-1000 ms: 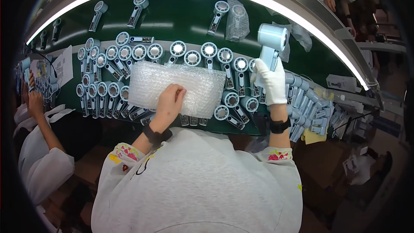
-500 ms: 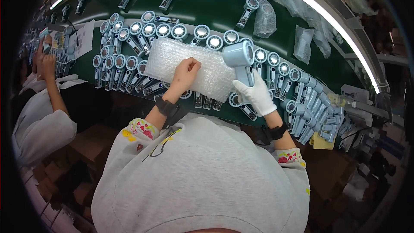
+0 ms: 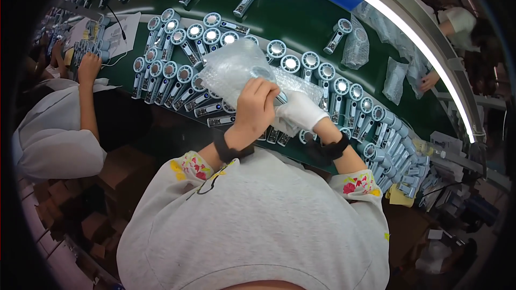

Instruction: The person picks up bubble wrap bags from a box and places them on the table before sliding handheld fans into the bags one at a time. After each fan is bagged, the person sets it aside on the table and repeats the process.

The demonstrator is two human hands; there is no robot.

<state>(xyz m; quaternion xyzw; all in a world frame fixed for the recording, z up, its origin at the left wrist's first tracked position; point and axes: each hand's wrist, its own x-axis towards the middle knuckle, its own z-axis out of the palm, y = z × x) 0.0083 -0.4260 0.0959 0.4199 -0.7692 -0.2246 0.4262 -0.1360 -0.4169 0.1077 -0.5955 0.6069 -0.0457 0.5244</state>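
Since a moment ago, the gloved right hand (image 3: 302,113) has brought the fan (image 3: 282,97) across to the bare left hand (image 3: 257,106), seemingly into the bubble-wrap bag (image 3: 228,67) above the counter (image 3: 295,11). The left fingers pinch the bag's edge, probably keeping its mouth open; the right ones appear closed around the handle, perhaps for steering. Pale blue, the fan shows its round head hazily through plastic.

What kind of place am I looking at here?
Probably a factory assembly or packing station: rows of matching light-blue fan-like devices line a long green work surface, there is bubble wrap, and a co-worker's hand shows at the left.
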